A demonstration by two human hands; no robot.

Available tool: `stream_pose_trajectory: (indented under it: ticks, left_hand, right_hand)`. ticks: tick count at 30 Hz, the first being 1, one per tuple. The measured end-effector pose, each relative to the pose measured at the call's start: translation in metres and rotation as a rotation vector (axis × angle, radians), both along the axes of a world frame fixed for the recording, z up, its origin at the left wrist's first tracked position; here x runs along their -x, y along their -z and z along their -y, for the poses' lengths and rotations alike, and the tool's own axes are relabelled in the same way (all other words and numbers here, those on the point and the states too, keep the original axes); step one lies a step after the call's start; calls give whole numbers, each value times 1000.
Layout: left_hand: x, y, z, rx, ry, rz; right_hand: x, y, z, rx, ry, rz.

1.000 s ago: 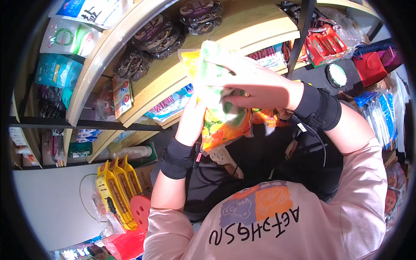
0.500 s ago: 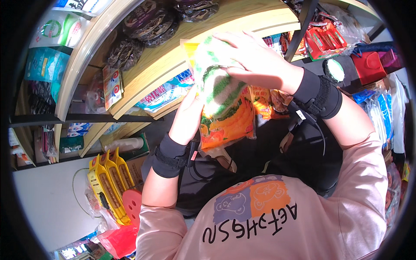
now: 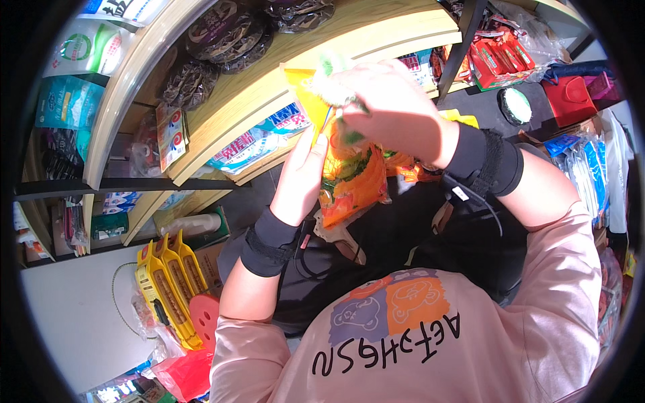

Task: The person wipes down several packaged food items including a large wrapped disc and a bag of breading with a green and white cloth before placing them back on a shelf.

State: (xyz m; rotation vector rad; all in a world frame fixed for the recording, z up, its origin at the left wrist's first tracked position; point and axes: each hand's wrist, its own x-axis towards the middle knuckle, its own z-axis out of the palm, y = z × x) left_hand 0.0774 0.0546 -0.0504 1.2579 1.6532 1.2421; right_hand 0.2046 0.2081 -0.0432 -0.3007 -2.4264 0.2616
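My left hand (image 3: 300,178) grips an orange and yellow plastic food bag (image 3: 353,185) by its left edge, thumb laid along the front. The bag is tilted up in front of the shelf, above my dark-trousered legs. Bunched under the fingers of my right hand (image 3: 400,97) is a fuzzy green-and-white cloth (image 3: 329,87), pressed to the upper part of the bag. That hand is closed on the cloth and hides much of it. Behind the bag, another orange packet (image 3: 403,166) shows in part.
Wooden shelves (image 3: 376,33) curve across the top, bearing dark round wrapped packs (image 3: 225,33). Blue-and-white packets (image 3: 245,148) lie on a lower shelf. Several yellow packs (image 3: 168,289) stand at the left. Red packets (image 3: 500,57), a green-white round item (image 3: 515,106) and a red pouch (image 3: 568,97) sit right.
The cloth was spread over the bag's upper half; now it is bunched under my right hand, whose fingers have curled. More of the bag's front shows, and its bottom has swung slightly.
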Motion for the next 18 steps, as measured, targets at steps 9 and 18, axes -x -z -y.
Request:
stream_pose_trajectory:
  ticks: [9, 18]
  left_hand:
    - [3, 13, -1, 5, -64, 540]
    - [-7, 2, -6, -18, -106, 727]
  right_hand:
    - [-17, -50, -46, 990, -408, -277]
    - [-6, -2, -54, 1247, -362, -196]
